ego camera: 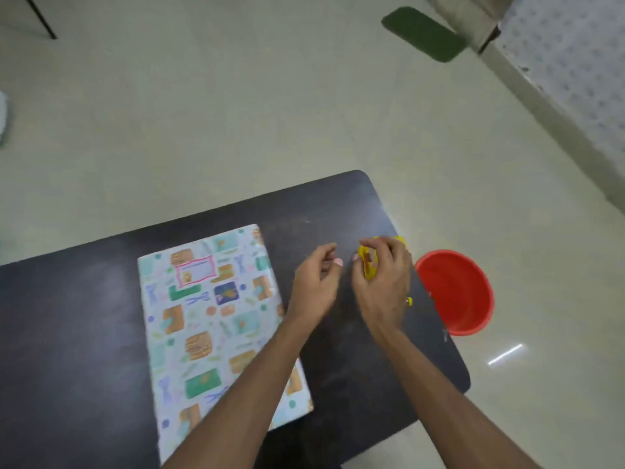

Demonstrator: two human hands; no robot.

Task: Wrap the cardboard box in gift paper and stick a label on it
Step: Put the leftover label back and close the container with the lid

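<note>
The box [216,319] lies flat on the dark table [67,333], covered in white gift paper with a colourful pattern. A pink-framed label [195,270] sits on its far part. To the right of the box my right hand [382,282] grips a yellow object [368,264], perhaps a tape dispenser, above the table. My left hand [316,279] hovers just beside it with fingers curled and thumb and fingertips close together; whether it pinches a bit of tape is too blurred to tell.
A red bucket [455,292] stands on the pale floor by the table's right edge. A green mat [424,33] lies on the floor far back right, near a patterned wall.
</note>
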